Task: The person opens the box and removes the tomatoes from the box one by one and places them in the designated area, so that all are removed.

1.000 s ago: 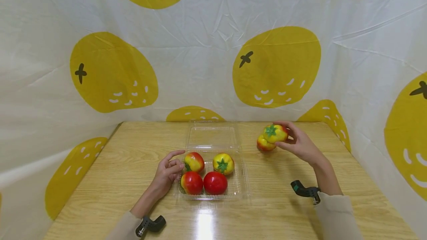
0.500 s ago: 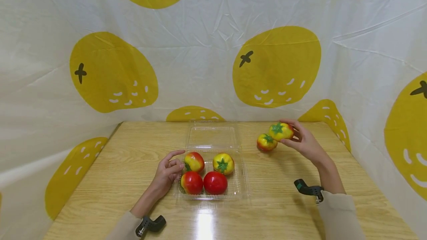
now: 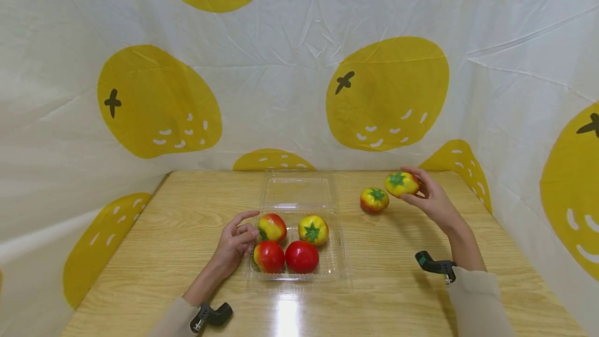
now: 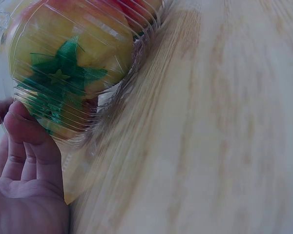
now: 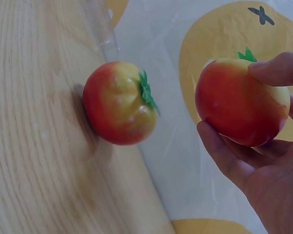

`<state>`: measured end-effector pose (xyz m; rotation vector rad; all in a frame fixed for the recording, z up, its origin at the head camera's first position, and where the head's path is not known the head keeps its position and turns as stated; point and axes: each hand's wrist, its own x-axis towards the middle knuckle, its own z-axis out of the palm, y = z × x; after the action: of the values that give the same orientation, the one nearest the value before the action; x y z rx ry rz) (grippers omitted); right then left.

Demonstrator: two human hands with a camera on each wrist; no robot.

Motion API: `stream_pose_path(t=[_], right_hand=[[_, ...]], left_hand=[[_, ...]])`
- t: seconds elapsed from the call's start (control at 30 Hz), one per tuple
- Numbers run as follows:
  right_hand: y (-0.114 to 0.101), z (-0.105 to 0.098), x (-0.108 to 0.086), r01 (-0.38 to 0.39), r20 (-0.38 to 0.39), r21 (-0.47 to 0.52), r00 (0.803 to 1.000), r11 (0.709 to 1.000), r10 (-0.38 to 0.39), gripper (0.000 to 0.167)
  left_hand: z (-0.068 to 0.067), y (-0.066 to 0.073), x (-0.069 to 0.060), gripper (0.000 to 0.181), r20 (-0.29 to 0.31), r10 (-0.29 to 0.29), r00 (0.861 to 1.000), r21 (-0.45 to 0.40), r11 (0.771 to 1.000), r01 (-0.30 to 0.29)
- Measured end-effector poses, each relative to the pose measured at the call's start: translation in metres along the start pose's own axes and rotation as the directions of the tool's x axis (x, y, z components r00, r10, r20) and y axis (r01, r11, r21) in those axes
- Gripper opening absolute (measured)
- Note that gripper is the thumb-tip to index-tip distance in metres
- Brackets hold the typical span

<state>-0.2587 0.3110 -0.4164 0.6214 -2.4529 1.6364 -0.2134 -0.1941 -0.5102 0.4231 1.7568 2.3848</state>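
My right hand (image 3: 432, 199) holds a yellow-red toy tomato (image 3: 402, 184) with a green leaf cap, thumb on one side and fingers on the other. The right wrist view shows this tomato (image 5: 241, 100) raised above the wooden table. A second yellow-red tomato (image 3: 374, 200) sits on the table just left of it, apart. My left hand (image 3: 235, 242) is at the left side of a clear plastic container (image 3: 339, 254), thumb and finger pinching its edge. Several tomatoes lie inside, among them a red one (image 3: 302, 257) and a yellow one (image 3: 313, 230).
The container's clear lid (image 3: 297, 192) lies folded back behind it on the wooden table (image 3: 206, 196). A white curtain (image 3: 271, 108) with yellow fruit prints surrounds the table at the back and sides.
My right hand has moved right with its tomato, away from the one on the table, which now shows fully. The left hand and the container have stayed in place.
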Motion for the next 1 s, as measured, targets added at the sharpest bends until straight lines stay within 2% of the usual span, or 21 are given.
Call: stream_pose_path(t=[0.27, 0.63, 0.9, 1.0], right_hand=[[0.011, -0.004, -0.002, -0.027, -0.026, 0.001, 0.999, 1.000, 0.027, 0.063], [0.032, -0.008, -0.005, -0.058, -0.072, -0.007, 0.996, 0.998, 0.057, 0.058], [0.045, -0.007, -0.006, -0.060, -0.113, -0.040, 0.992, 0.997, 0.056, 0.056], [0.050, -0.007, -0.007, -0.086, -0.113, -0.027, 0.990, 0.996, 0.082, 0.058]], left_hand=[[0.000, 0.000, 0.000, 0.053, -0.005, -0.004, 1.000, 0.000, 1.000, 0.004], [0.000, -0.001, 0.001, 0.052, -0.004, -0.002, 1.000, 0.003, 1.000, 0.003], [0.000, 0.000, 0.000, 0.052, -0.004, -0.002, 1.000, 0.007, 1.000, 0.002], [0.000, 0.000, 0.000, 0.052, -0.003, 0.001, 1.000, 0.005, 1.000, -0.001]])
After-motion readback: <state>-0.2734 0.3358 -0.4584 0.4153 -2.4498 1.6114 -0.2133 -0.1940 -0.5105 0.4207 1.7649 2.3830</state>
